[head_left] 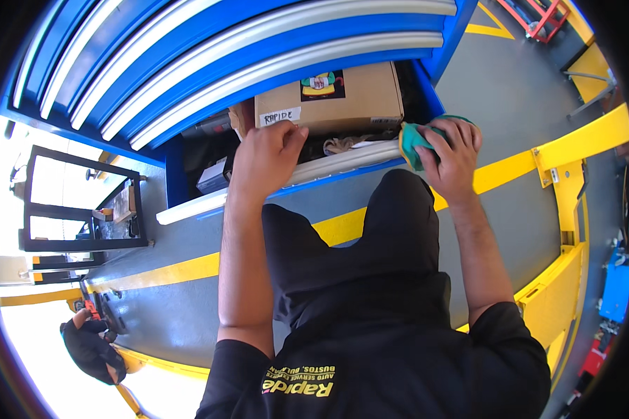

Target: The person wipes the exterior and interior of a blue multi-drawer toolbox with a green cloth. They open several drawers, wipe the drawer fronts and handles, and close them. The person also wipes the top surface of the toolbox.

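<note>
green cloth (410,145) is bunched under our right hand (454,155), whose fingers curl over and clasp it at the right end of the open drawer (349,162), probably to keep it gathered. our left hand (265,159) curls above the near edge; we cannot tell whether it pinches anything. the cardboard box (349,98) lies farther inside, seemingly for storage.

a box (360,105) sits in the open drawer (189,208). a cloth (411,145) is at the drawer's right end, under the right hand (454,159). a frame (84,245) stands far left.
</note>
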A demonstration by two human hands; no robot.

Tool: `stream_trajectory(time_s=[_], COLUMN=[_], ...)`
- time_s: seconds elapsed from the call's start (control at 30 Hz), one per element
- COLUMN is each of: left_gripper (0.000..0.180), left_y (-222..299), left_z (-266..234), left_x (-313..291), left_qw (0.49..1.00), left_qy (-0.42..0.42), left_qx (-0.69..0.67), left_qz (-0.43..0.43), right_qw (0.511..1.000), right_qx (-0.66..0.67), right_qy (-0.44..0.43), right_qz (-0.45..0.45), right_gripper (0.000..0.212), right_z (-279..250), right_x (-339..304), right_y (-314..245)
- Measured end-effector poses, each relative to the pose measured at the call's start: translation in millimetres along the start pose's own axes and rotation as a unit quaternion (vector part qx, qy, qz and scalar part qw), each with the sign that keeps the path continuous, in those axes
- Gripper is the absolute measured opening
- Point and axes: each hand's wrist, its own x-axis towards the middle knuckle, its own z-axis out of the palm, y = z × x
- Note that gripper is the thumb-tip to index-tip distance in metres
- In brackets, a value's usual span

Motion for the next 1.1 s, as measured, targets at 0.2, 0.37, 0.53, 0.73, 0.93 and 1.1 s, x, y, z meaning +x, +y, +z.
stream_trajectory(time_s=[0.2,0.37,0.53,0.73,0.93,1.1], left_gripper=[0.017,0.016,0.023,0.025,0.026,0.026], left_y=[1.3,1.2,14.3,19.4,7.3,13.6], left_z=[25.3,24.9,24.8,29.1,24.9,25.7], left_x=[19.8,22.3,16.7,18.2,18.7,21.5], left_qw=[0.985,0.985,0.99,0.983,0.991,0.995], left_qy=[0.085,0.085,0.099,0.127,0.101,0.084], left_qx=[0.049,0.079,0.075,0.12,0.075,0.055], left_qz=[0.143,0.129,0.061,0.062,0.041,0.025], right_qw=[0.996,0.993,0.994,0.999,0.993,0.997], right_qx=[0.058,-0.008,-0.041,0.04,0.1,0.058], right_qy=[0.065,0.064,-0.018,0.014,0.002,-0.023], right_qz=[0.021,-0.102,-0.102,-0.002,-0.054,-0.053], right_gripper=[0.039,0.044,0.056,0.035,0.055,0.045], right_z=[54.2,47.8,-14.0,5.1,27.3,-10.6], right_x=[9.6,8.2,4.0,17.6,29.3,14.6], right_y=[-119.9,-57.6,54.9,-10.3,-62.1,31.4])
